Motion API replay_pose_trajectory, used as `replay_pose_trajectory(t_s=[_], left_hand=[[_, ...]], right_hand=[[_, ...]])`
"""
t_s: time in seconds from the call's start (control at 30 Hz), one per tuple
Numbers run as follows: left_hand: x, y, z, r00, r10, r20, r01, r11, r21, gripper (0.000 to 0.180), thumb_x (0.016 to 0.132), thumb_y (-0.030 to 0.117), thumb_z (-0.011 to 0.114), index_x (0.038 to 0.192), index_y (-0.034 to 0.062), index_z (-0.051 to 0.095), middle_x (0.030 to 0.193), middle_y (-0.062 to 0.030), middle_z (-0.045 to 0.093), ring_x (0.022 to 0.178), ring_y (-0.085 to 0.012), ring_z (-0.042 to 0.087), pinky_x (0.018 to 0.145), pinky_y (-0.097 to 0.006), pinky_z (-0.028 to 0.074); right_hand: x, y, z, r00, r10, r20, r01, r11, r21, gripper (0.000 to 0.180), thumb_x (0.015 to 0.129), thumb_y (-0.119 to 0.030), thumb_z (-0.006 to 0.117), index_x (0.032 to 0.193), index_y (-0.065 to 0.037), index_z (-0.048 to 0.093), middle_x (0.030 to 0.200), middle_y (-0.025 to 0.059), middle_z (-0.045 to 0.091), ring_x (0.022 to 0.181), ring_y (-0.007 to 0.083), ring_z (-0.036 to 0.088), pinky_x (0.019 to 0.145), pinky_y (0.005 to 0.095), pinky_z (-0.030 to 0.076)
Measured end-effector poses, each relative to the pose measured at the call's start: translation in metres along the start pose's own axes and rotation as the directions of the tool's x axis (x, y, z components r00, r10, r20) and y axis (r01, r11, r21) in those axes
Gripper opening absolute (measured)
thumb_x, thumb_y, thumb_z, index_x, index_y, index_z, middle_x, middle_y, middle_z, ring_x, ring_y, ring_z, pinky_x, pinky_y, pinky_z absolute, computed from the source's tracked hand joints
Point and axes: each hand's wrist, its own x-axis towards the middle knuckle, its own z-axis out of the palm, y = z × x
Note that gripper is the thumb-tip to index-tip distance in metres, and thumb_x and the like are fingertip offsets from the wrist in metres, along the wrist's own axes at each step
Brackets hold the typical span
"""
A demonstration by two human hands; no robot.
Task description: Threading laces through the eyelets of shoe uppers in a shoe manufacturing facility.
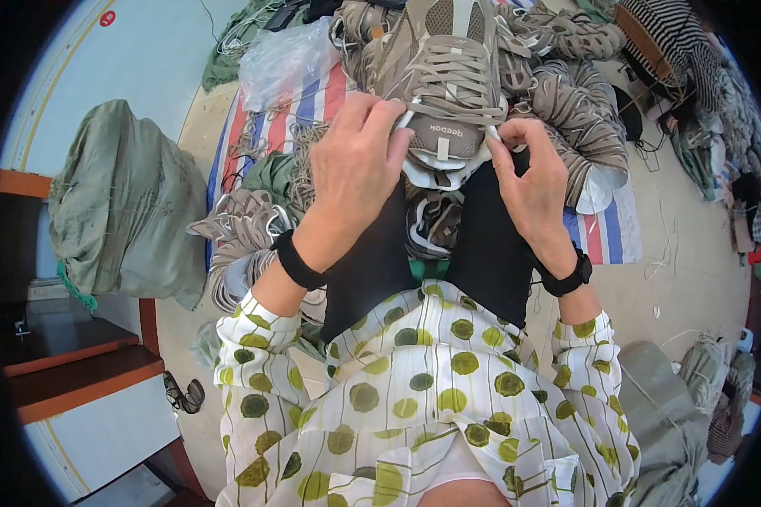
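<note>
At far left a grey-green woven sack [127, 207] stands near a red, white and blue striped sheet [334, 84] with a clear plastic bag [286, 61] on it. The left hand [357, 160] pinches the left edge of a beige laced sneaker upper [452, 93] — held above the person's black-clad knees. The right hand [533, 182] pinches its right edge, thumb and forefinger closed — beside nested beige uppers [582, 127].

shoe [450, 80] right of sack [127, 211]
</note>
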Motion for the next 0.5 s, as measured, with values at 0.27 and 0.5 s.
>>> replay_pose_trajectory(t_s=[0.27,0.5], left_hand=[[-0.002,-0.008,0.005,0.998,0.039,0.043,-0.042,0.997,0.070,0.028,0.076,-0.003,0.054,0.101,0.0094,0.051,0.088,-0.0121,0.056,0.078,-0.0331,0.058,0.063,-0.040,0.047],[0.009,0.001,-0.006,0.940,0.227,0.256,-0.309,0.884,0.350,0.024,0.069,0.003,0.061,0.090,0.0093,0.052,0.081,-0.0052,0.050,0.076,-0.0221,0.058,0.059,-0.032,0.048]], right_hand=[[0.018,-0.026,-0.009,0.919,-0.183,0.348,0.321,0.860,-0.398,0.024,0.077,-0.001,0.061,0.098,-0.006,0.053,0.082,0.0077,0.057,0.069,0.0291,0.059,0.057,0.0370,0.047],[0.039,-0.044,-0.007,0.780,-0.133,0.611,0.537,0.643,-0.546,0.024,0.065,-0.006,0.066,0.088,-0.003,0.059,0.085,0.0089,0.056,0.074,0.0233,0.063,0.058,0.0319,0.052]])
